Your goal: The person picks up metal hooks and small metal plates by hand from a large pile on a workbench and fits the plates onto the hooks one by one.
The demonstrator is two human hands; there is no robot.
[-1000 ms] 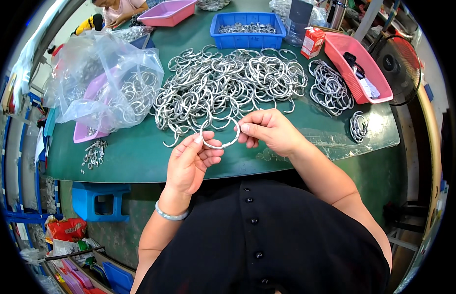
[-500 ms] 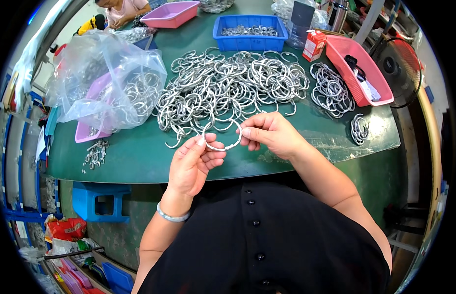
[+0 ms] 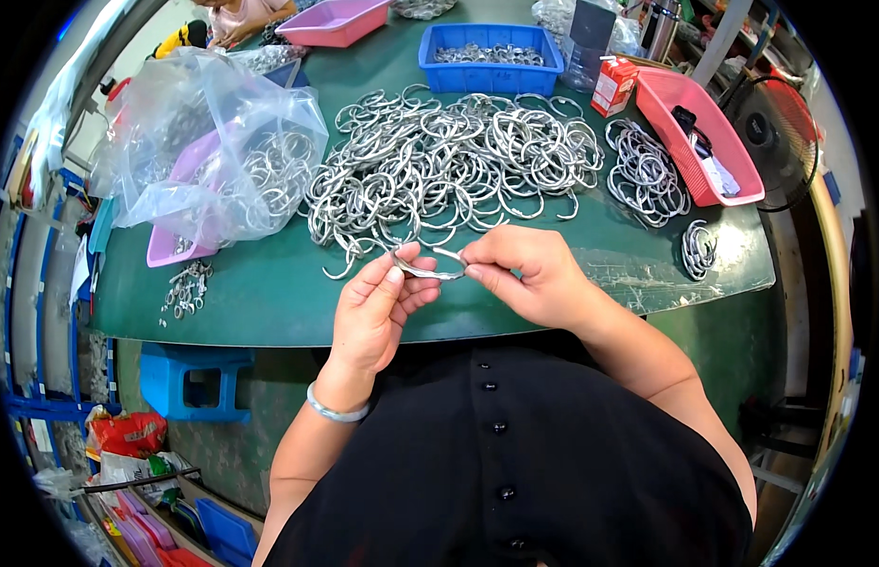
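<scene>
Between my hands, near the front edge of the green table, I hold one silvery metal ring [image 3: 438, 275], bangle-sized and tilted so it looks narrow. My left hand [image 3: 375, 307] pinches its left side between thumb and fingers; a pale bangle [image 3: 336, 408] circles that wrist. My right hand [image 3: 526, 271] grips the ring's right side with thumb and forefinger. Just beyond my fingers spreads a large heap of similar metal rings [image 3: 458, 165], many of them with a gap. To its right lie a smaller pile of rings [image 3: 645, 175] and a little bunch of rings [image 3: 698, 250].
A clear plastic bag [image 3: 213, 151] over a purple tray stands at left, with small metal pieces [image 3: 187, 288] beside it. Farther back are a blue bin [image 3: 491, 77], a red carton [image 3: 613, 87], a pink tray [image 3: 652, 94] and a fan [image 3: 766, 137]. Another person [image 3: 241, 19] sits far left.
The ring has tipped from facing me to a flatter, more edge-on angle. My right hand has rolled over slightly, and both hands still hold the ring. The view has shifted a little.
</scene>
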